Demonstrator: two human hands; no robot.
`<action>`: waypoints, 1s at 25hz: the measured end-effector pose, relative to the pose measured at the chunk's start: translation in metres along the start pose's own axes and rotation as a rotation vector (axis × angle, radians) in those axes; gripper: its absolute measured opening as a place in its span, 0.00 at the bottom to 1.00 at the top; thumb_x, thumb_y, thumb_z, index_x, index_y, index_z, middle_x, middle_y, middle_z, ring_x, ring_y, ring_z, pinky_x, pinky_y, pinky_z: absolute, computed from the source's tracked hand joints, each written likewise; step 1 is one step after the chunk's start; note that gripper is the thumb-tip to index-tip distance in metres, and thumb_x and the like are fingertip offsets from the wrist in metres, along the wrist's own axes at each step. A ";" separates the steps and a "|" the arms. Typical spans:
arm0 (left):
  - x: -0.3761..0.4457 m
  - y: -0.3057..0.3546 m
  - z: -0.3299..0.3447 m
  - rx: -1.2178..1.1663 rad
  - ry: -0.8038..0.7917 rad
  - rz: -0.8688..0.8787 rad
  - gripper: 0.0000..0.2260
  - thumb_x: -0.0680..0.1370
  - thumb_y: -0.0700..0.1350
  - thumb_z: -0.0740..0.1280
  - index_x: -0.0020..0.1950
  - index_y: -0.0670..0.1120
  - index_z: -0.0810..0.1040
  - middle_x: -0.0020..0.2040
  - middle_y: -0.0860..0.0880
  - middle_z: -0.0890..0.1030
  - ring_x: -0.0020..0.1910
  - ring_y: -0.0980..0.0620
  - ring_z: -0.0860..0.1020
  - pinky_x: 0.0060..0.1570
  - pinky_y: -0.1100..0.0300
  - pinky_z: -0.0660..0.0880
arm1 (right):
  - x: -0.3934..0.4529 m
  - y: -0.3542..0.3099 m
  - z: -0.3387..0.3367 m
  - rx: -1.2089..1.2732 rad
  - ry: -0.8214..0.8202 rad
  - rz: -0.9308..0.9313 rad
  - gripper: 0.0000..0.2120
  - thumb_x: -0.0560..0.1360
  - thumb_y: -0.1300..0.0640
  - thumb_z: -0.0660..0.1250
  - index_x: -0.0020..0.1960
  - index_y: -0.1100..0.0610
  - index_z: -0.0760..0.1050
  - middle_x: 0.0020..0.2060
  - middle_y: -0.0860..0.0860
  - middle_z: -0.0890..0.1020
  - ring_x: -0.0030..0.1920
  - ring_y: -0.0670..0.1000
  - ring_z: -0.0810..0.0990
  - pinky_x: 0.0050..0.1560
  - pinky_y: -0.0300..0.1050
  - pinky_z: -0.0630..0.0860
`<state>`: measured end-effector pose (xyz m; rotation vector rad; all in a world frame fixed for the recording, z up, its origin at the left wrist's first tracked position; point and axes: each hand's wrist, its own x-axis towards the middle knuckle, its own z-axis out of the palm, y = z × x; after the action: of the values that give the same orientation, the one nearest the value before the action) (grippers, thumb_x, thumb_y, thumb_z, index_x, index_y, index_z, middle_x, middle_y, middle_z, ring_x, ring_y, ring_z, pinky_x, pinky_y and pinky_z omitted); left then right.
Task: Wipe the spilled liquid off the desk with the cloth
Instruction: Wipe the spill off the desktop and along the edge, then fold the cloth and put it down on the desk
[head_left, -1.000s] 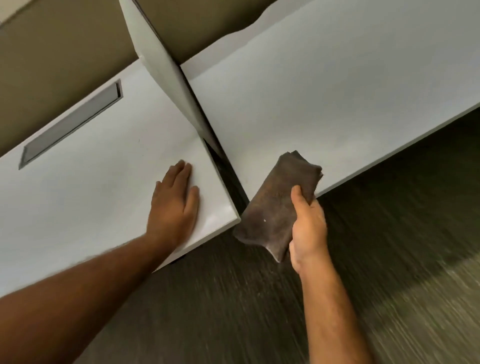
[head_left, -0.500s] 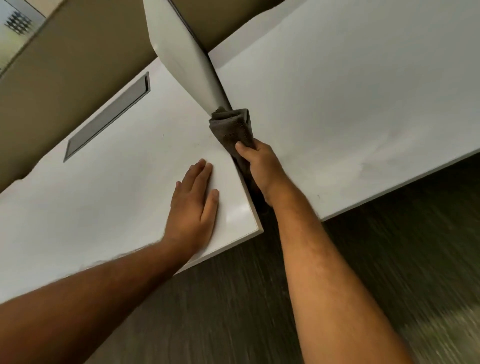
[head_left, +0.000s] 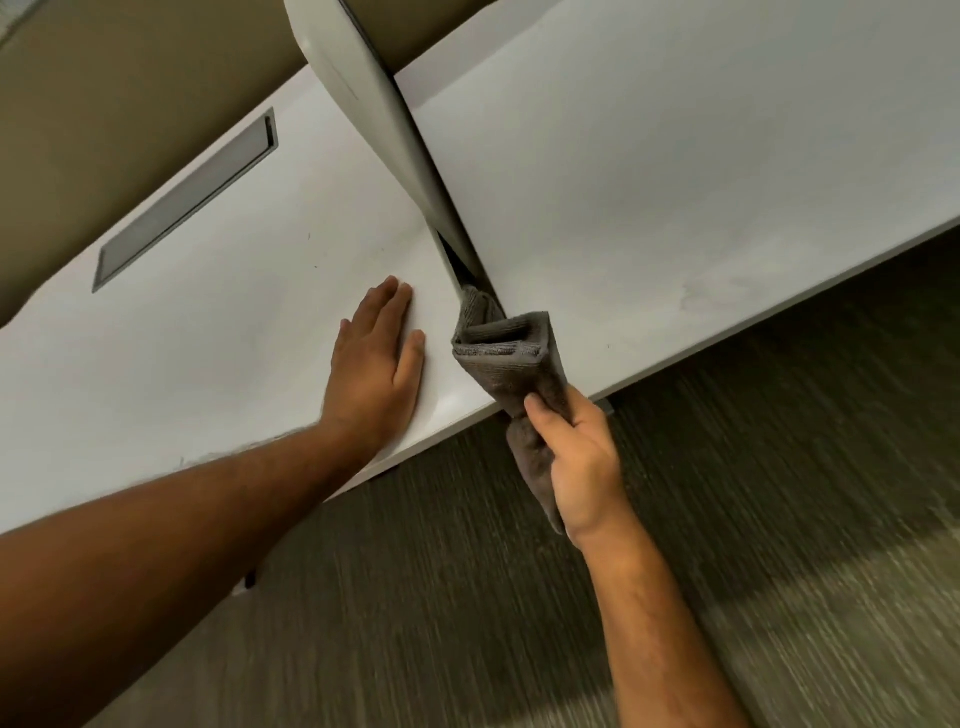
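Smooth matt white desk (head_left: 208, 353), ribbed grey fabric cloth (head_left: 519, 364)

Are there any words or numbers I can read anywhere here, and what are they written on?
None: no words, numbers or logos show.
The white desk, the divider panel, the grey cloth and the grey slot cover are all blank.

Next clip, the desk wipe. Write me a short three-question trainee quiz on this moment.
1. True or false: the left hand lies flat on the desk.
2. Which hand grips the cloth? A left, B right, C both.
3. Fill in: the cloth's far end sits at the gap below the white ____ between the two desktops.

Key: 1 true. 2 B, the right hand. 3 divider.
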<state>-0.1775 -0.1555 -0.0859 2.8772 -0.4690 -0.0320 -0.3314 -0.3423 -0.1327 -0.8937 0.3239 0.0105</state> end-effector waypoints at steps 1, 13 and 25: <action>0.000 0.000 0.000 -0.001 0.002 0.001 0.27 0.88 0.60 0.52 0.87 0.56 0.56 0.88 0.56 0.57 0.87 0.53 0.55 0.86 0.44 0.52 | -0.011 -0.001 -0.006 0.029 0.011 0.003 0.17 0.84 0.53 0.63 0.68 0.44 0.84 0.62 0.47 0.88 0.66 0.48 0.84 0.65 0.44 0.80; -0.009 0.010 -0.012 -0.081 0.028 0.017 0.30 0.84 0.61 0.48 0.86 0.54 0.59 0.88 0.52 0.59 0.87 0.51 0.54 0.86 0.44 0.48 | -0.080 -0.047 0.014 0.410 0.376 0.233 0.26 0.78 0.39 0.70 0.71 0.50 0.81 0.64 0.59 0.87 0.60 0.64 0.88 0.56 0.67 0.85; -0.037 -0.055 -0.140 -1.791 -0.687 -0.267 0.29 0.82 0.58 0.67 0.73 0.37 0.76 0.69 0.33 0.76 0.67 0.34 0.77 0.71 0.42 0.72 | -0.007 -0.110 0.180 -0.071 0.243 0.247 0.27 0.80 0.39 0.71 0.69 0.57 0.83 0.63 0.62 0.87 0.65 0.65 0.85 0.73 0.69 0.76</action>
<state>-0.1874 -0.0624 0.0376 1.0534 -0.0084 -0.9296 -0.2729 -0.2725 0.0581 -0.9219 0.6624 0.1430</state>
